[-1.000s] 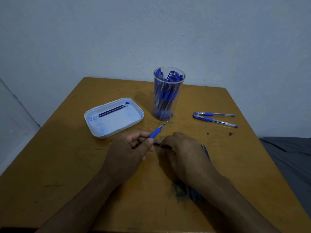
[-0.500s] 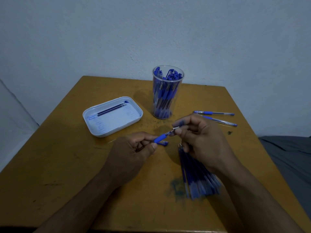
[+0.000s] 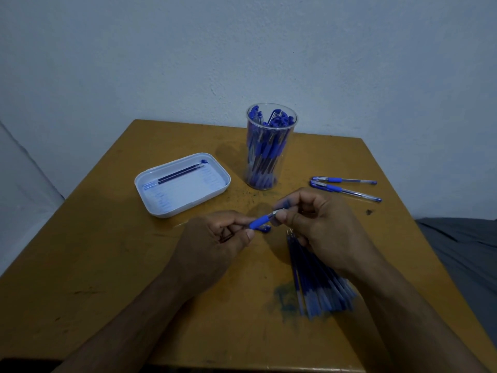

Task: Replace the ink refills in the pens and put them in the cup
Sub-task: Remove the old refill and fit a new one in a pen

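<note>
Both-handed, left hand (image 3: 212, 238) and right hand (image 3: 317, 224) pinch a rubber-gripped pen (image 3: 262, 220) — slim, metal-tipped.

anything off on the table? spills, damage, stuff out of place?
Yes: a blue-green ink smear stains the table beside the refill bundle, with dark specks near the cup. Nothing tipped or broken.

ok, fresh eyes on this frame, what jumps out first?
Both hands at table centre: the left hand grips a blue-gripped pen, the right hand pinches its tip. Behind them stands a clear cup packed with blue pens; a fan of refills lies under the right wrist.
</note>
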The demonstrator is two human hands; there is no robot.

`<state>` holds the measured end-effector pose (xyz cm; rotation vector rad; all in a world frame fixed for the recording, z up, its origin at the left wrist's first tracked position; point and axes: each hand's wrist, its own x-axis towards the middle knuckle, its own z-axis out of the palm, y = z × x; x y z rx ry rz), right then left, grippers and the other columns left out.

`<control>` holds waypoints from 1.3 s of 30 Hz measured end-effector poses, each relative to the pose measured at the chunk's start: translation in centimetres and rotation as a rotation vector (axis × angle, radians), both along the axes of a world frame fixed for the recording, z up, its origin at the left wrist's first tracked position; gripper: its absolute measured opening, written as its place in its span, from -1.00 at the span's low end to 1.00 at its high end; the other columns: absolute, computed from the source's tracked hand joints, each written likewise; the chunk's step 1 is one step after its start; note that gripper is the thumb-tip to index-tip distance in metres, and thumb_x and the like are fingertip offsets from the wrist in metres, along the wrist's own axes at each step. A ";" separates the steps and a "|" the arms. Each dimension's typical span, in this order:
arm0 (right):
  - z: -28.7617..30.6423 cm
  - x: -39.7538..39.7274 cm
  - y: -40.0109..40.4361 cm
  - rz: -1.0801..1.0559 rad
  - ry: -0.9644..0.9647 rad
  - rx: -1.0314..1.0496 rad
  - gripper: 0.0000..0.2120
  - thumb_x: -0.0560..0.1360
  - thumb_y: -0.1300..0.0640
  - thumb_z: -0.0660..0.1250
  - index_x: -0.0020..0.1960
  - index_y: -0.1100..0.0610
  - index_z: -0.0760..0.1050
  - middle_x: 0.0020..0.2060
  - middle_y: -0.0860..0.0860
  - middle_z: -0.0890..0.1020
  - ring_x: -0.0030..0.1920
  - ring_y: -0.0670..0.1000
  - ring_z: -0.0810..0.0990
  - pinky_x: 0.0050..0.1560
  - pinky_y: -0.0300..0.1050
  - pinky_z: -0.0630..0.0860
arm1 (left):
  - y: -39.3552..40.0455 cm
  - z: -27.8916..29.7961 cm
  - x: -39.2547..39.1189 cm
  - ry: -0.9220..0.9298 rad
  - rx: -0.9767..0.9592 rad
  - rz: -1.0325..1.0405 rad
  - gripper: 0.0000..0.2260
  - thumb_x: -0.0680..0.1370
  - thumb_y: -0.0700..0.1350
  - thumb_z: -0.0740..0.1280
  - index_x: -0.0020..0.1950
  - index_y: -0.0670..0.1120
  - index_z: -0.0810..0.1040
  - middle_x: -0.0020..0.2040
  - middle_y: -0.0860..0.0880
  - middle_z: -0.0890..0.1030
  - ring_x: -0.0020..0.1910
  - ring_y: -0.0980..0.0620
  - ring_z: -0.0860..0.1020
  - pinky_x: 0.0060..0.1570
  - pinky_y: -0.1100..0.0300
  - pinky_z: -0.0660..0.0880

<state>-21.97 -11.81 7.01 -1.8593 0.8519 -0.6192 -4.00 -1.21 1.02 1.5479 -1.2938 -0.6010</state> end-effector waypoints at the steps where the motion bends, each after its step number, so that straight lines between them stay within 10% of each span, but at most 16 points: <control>1: 0.0 0.0 0.0 -0.002 0.005 0.003 -0.95 0.57 0.19 0.40 -0.03 0.09 0.63 -0.22 0.14 0.69 -0.45 -0.11 0.47 -0.41 -0.28 0.44 | 0.0 0.0 0.0 -0.001 0.000 0.001 -0.79 0.55 -0.16 0.44 0.15 0.06 0.68 -0.21 0.06 0.69 -0.29 0.04 0.60 -0.30 0.17 0.56; 8: 0.2 -0.2 -0.1 0.007 0.031 0.016 -0.96 0.57 0.16 0.41 -0.05 0.08 0.64 -0.24 0.10 0.69 -0.44 -0.15 0.46 -0.42 -0.29 0.42 | 0.0 0.1 -0.1 -0.012 -0.002 0.002 -0.78 0.54 -0.16 0.45 0.16 0.05 0.69 -0.21 0.07 0.68 -0.28 0.03 0.60 -0.29 0.17 0.54; 14: 0.3 -0.3 -0.1 -0.043 0.118 -0.070 -0.61 0.46 -0.24 0.34 -0.19 0.09 0.66 -0.38 -0.05 0.67 -0.45 -0.20 0.50 -0.40 -0.35 0.38 | 0.1 0.0 -0.1 -0.001 -0.002 0.005 -0.77 0.53 -0.14 0.46 0.15 0.11 0.69 -0.20 0.05 0.68 -0.27 -0.02 0.58 -0.28 0.09 0.54; 20: 0.3 -0.3 -0.2 0.022 0.055 0.005 -0.97 0.53 0.11 0.45 -0.03 0.02 0.66 -0.30 -0.06 0.63 -0.45 -0.09 0.46 -0.41 -0.26 0.42 | 0.1 0.2 -0.2 0.000 -0.001 0.007 -0.77 0.53 -0.16 0.46 0.12 0.12 0.69 -0.20 0.05 0.68 -0.26 -0.03 0.59 -0.28 0.07 0.55; 25: 0.2 0.1 0.1 -0.045 0.099 -0.090 -0.59 0.52 -0.23 0.29 -0.23 0.08 0.65 -0.36 -0.04 0.68 -0.41 -0.18 0.57 -0.39 -0.38 0.40 | 0.0 0.0 -0.1 -0.001 -0.003 0.017 -0.77 0.53 -0.16 0.47 0.13 0.12 0.69 -0.20 0.06 0.68 -0.26 -0.02 0.59 -0.28 0.15 0.54; 30: 0.3 -0.1 -0.2 0.031 0.038 0.009 -0.94 0.52 0.04 0.45 -0.03 0.00 0.66 -0.30 -0.08 0.62 -0.45 -0.13 0.46 -0.44 -0.32 0.38 | 0.1 0.1 -0.1 0.001 -0.006 0.007 -0.77 0.53 -0.15 0.46 0.15 0.09 0.69 -0.19 0.03 0.68 -0.25 -0.04 0.59 -0.27 0.04 0.56; 35: -0.1 0.1 -0.1 -0.042 0.096 -0.084 -0.59 0.53 -0.21 0.31 -0.23 0.10 0.65 -0.35 -0.01 0.68 -0.44 -0.17 0.52 -0.40 -0.34 0.38 | 0.0 0.0 -0.1 0.022 -0.020 -0.002 -0.76 0.53 -0.18 0.46 0.13 0.11 0.69 -0.19 0.04 0.68 -0.26 -0.01 0.59 -0.28 0.19 0.53; 39: 0.1 -0.1 -0.3 0.003 0.045 -0.019 -0.88 0.51 -0.02 0.44 -0.04 0.01 0.67 -0.27 -0.07 0.64 -0.45 -0.18 0.47 -0.42 -0.36 0.37 | 0.0 0.0 0.0 0.011 -0.018 -0.002 -0.75 0.53 -0.17 0.46 0.12 0.14 0.68 -0.19 0.06 0.68 -0.25 0.01 0.60 -0.27 0.17 0.54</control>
